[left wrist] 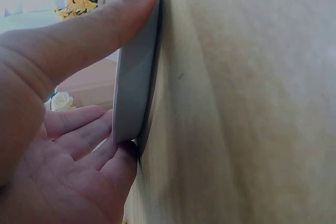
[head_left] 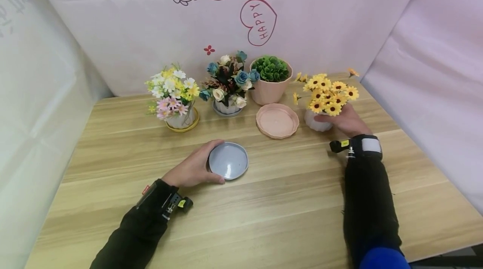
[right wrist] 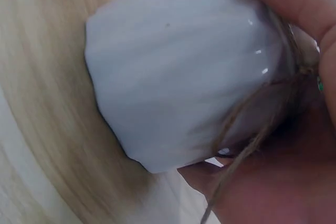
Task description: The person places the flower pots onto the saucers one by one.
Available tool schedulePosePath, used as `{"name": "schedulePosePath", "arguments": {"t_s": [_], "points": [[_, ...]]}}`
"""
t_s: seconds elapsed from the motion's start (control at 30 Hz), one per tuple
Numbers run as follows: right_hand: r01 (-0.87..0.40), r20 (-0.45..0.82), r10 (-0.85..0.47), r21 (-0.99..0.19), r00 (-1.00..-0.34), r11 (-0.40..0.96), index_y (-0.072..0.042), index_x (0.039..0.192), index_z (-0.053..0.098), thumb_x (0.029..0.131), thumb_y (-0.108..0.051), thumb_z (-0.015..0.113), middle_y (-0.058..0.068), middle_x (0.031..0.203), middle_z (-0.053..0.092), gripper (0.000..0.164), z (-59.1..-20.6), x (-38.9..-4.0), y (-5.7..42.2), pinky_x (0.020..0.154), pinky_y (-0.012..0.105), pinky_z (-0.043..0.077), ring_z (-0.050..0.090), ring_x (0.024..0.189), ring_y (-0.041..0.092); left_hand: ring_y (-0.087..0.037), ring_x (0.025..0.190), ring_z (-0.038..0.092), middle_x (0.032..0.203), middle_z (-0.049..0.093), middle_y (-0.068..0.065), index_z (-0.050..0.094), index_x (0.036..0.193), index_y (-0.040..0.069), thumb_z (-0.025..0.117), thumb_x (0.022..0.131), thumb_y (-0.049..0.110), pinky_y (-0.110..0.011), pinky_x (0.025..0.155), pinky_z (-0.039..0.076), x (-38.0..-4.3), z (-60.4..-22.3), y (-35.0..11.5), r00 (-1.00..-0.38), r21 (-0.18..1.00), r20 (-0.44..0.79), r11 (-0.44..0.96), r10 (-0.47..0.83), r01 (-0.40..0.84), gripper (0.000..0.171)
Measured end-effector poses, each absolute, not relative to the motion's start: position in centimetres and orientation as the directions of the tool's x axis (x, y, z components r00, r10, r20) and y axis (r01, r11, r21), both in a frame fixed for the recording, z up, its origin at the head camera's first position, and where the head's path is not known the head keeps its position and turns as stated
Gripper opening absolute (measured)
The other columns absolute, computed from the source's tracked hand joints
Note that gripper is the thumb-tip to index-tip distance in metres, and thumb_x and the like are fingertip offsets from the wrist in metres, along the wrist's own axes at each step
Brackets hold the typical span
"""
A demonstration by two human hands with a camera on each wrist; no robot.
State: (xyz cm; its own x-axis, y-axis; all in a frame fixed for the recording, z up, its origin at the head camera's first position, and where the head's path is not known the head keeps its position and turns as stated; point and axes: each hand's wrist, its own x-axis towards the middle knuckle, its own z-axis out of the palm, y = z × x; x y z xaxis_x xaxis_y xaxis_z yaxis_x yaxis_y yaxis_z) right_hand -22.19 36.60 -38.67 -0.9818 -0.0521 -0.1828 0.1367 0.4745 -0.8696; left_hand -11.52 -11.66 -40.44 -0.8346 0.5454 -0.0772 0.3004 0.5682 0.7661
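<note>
My left hand [head_left: 195,166] holds a round grey-blue saucer [head_left: 228,160] by its left side, thumb at the near edge and fingers at the far edge. In the left wrist view the saucer [left wrist: 135,66] stays low over the wooden surface, with fingertips at its underside. Farther right, my right hand [head_left: 349,121] grips a white ribbed flowerpot [head_left: 316,121] of yellow daisy-like flowers [head_left: 326,95]. The right wrist view has the pot [right wrist: 184,72] tilted in the frame, brown twine [right wrist: 247,145] tied near its rim, the thumb and fingers around it.
A pink saucer [head_left: 277,121] lies between the hands, in front of a pink pot [head_left: 268,91] with a green plant [head_left: 271,68]. Blue and cream roses [head_left: 230,78] stand in a white pot on a grey saucer. At left, a pot of mixed daisies [head_left: 173,92] sits on a yellow saucer [head_left: 185,129].
</note>
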Motion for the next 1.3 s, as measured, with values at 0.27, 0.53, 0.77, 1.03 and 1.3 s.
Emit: {"name": "schedulePosePath", "arguments": {"t_s": [0.27,0.53,0.77,1.03,1.3], "points": [[0.146,-0.248,-0.107,-0.810,-0.963,0.568,-0.026,0.167,0.029,0.084,-0.040,0.090,0.007,0.172,0.032,0.104,-38.1,-21.5,37.6,0.131,0.061,0.021,0.026,0.159,0.032,-0.035,0.148,0.047,0.163,0.044,-0.016,0.031,0.164,0.008,0.097,0.077,0.027,-0.055,0.123,0.043,-11.5,-40.3,-11.5,-0.831,0.765,-0.067,0.564,0.552,0.312,0.110],[0.058,-0.197,-0.216,-0.852,-0.956,0.521,-0.031,0.160,0.038,0.089,-0.022,0.087,-0.001,0.152,0.051,0.087,-38.3,-21.1,37.9,0.124,0.046,0.036,0.048,0.141,0.019,-0.036,0.148,0.048,0.162,0.045,-0.016,0.032,0.163,0.008,0.097,0.077,0.027,-0.055,0.123,0.042,-11.5,-40.4,-11.5,-0.833,0.763,-0.070,0.567,0.549,0.310,0.110],[-0.013,-0.145,-0.420,-0.936,-0.896,0.351,-0.020,0.151,0.043,0.094,0.003,0.072,-0.006,0.129,0.067,0.068,-38.4,-21.0,38.3,0.098,0.023,0.058,0.071,0.114,0.013,-0.036,0.148,0.047,0.163,0.043,-0.017,0.031,0.164,0.008,0.097,0.077,0.028,-0.055,0.123,0.042,-11.5,-40.4,-11.5,-0.835,0.760,-0.074,0.573,0.546,0.308,0.111],[0.024,-0.238,-0.352,-0.855,-0.905,0.518,-0.012,0.160,0.038,0.092,-0.011,0.080,0.003,0.141,0.062,0.080,-37.9,-20.5,38.3,0.107,0.028,0.052,0.063,0.122,0.011,-0.036,0.149,0.046,0.164,0.043,-0.016,0.031,0.164,0.009,0.097,0.076,0.030,-0.056,0.124,0.041,-11.5,-40.5,-11.4,-0.835,0.757,-0.076,0.577,0.544,0.307,0.112],[0.012,-0.220,-0.462,-0.911,-0.860,0.412,-0.009,0.161,0.031,0.093,0.001,0.075,-0.001,0.139,0.059,0.082,-37.9,-20.7,38.5,0.105,0.027,0.055,0.064,0.123,0.011,-0.036,0.148,0.047,0.164,0.043,-0.016,0.031,0.164,0.008,0.097,0.076,0.029,-0.055,0.124,0.041,-11.5,-40.6,-11.4,-0.835,0.760,-0.070,0.572,0.546,0.310,0.112]]}}
